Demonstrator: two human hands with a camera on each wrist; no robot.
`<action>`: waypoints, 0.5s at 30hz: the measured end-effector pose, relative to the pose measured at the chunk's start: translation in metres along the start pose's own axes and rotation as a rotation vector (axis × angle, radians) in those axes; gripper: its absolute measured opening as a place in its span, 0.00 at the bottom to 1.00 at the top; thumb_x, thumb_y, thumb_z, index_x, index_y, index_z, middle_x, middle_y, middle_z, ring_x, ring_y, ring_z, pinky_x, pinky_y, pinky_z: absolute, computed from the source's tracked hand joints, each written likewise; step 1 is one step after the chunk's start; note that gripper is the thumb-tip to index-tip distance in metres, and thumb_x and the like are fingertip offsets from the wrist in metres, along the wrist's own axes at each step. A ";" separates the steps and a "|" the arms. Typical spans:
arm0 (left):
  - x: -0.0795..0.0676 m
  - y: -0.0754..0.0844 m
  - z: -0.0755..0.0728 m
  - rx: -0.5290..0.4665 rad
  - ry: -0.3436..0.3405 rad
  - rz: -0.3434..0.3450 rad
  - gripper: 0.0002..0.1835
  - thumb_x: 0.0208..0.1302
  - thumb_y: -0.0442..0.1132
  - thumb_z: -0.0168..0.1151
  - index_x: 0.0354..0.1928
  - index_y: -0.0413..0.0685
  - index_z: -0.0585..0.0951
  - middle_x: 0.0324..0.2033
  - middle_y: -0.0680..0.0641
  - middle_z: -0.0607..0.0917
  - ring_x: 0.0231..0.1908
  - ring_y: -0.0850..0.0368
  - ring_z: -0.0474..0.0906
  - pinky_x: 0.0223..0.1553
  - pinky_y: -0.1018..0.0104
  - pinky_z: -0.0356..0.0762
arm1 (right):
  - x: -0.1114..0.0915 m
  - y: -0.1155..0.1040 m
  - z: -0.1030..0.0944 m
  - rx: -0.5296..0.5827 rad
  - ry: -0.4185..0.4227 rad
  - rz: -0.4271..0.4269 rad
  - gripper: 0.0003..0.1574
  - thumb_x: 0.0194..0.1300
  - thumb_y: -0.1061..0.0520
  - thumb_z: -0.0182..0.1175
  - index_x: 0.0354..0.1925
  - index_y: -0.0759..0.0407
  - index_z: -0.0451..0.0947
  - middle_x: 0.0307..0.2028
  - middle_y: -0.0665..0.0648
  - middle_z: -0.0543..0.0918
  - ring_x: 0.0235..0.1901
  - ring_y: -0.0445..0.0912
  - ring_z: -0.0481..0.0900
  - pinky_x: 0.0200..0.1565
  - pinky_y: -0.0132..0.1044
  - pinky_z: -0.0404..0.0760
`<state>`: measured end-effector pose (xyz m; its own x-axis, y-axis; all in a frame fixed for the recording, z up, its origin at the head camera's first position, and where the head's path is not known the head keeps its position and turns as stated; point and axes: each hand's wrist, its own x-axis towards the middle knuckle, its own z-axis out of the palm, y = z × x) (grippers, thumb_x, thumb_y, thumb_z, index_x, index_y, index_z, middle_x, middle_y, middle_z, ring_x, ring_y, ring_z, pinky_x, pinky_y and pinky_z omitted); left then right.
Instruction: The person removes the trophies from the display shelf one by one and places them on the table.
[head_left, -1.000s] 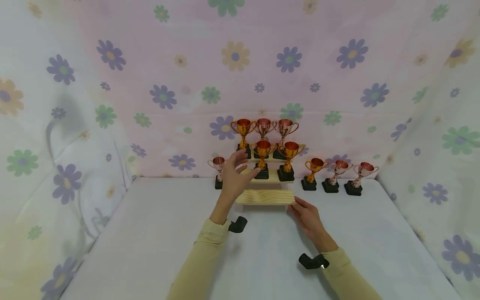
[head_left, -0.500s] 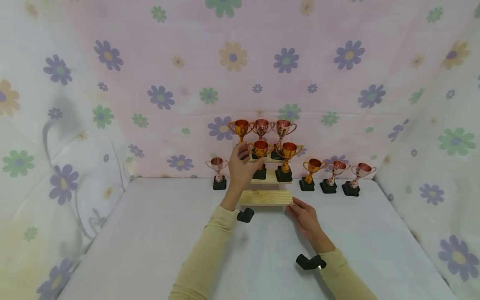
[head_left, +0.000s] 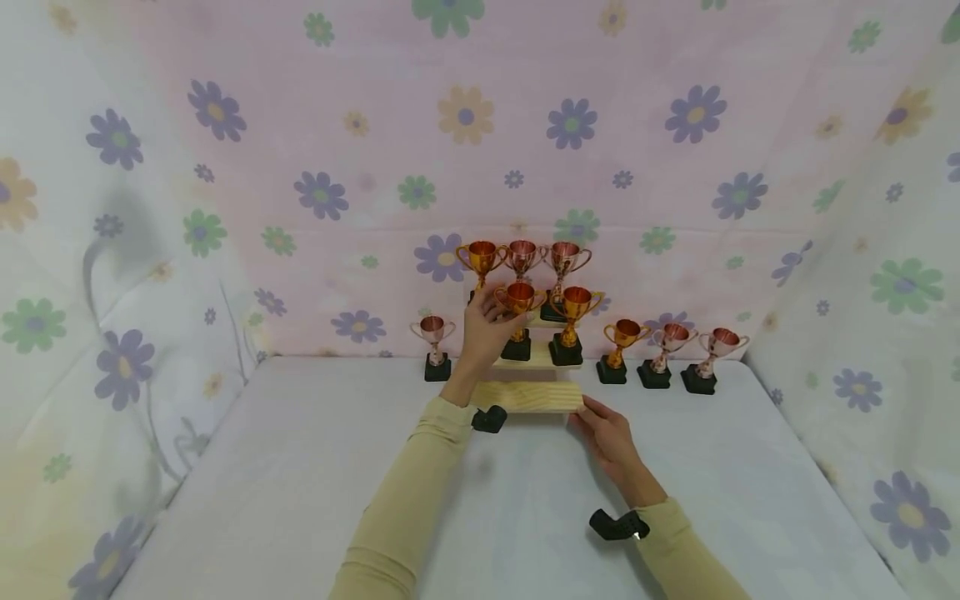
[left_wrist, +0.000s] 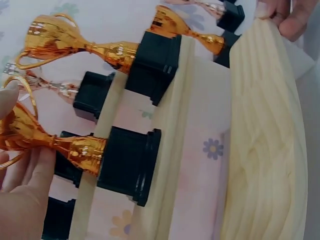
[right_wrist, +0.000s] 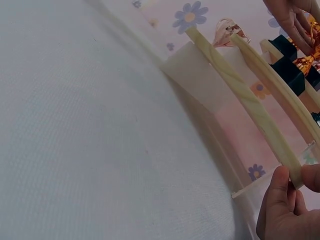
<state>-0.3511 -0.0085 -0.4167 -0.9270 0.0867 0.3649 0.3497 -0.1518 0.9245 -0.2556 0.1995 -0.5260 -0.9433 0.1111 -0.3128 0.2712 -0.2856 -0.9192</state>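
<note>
My left hand (head_left: 487, 332) grips a small gold trophy (head_left: 519, 298) round its cup, thumb on one side and fingers on the other. The black base (left_wrist: 129, 165) of that trophy is on the middle step of a wooden stepped stand (head_left: 528, 397). A second gold trophy (head_left: 576, 305) is beside it, to the right. My right hand (head_left: 611, 437) pinches the right end of the lowest board (right_wrist: 250, 105), thumb and fingers on opposite faces. On the top step are a gold trophy (head_left: 482, 255) and two rose-gold trophies (head_left: 566, 257), their bases partly hidden.
A rose-gold trophy (head_left: 432, 330) stands on the white table (head_left: 300, 483) left of the stand. To the right are a gold trophy (head_left: 624, 335) and two rose-gold ones (head_left: 722, 343). Flowered cloth (head_left: 405, 108) hangs behind and at both sides.
My left hand has moved right and closed round the front-left gold trophy's cup; before, its fingers were spread beside it. My right hand keeps its hold on the board's end.
</note>
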 end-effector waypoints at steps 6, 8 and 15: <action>-0.001 -0.003 0.004 0.107 -0.016 0.020 0.29 0.61 0.28 0.71 0.65 0.38 0.76 0.53 0.37 0.82 0.52 0.45 0.82 0.54 0.60 0.85 | -0.001 0.000 -0.002 -0.008 0.008 0.019 0.32 0.80 0.62 0.48 0.76 0.70 0.56 0.72 0.67 0.65 0.50 0.36 0.79 0.57 0.26 0.80; -0.002 -0.002 0.003 0.128 -0.008 0.038 0.28 0.61 0.28 0.71 0.64 0.37 0.77 0.53 0.37 0.82 0.52 0.44 0.83 0.53 0.61 0.85 | -0.002 -0.001 -0.002 -0.010 0.006 0.020 0.32 0.80 0.62 0.48 0.76 0.70 0.56 0.73 0.67 0.64 0.51 0.37 0.79 0.57 0.26 0.80; -0.017 0.005 -0.011 0.092 0.015 0.029 0.28 0.58 0.28 0.74 0.62 0.39 0.80 0.51 0.37 0.84 0.48 0.44 0.84 0.52 0.60 0.86 | -0.001 0.000 0.001 -0.009 0.014 0.016 0.32 0.80 0.62 0.48 0.76 0.69 0.56 0.72 0.67 0.65 0.53 0.39 0.78 0.56 0.26 0.80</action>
<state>-0.3348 -0.0211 -0.4198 -0.9180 0.0690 0.3904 0.3866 -0.0624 0.9201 -0.2552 0.1983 -0.5253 -0.9360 0.1195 -0.3311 0.2883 -0.2792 -0.9159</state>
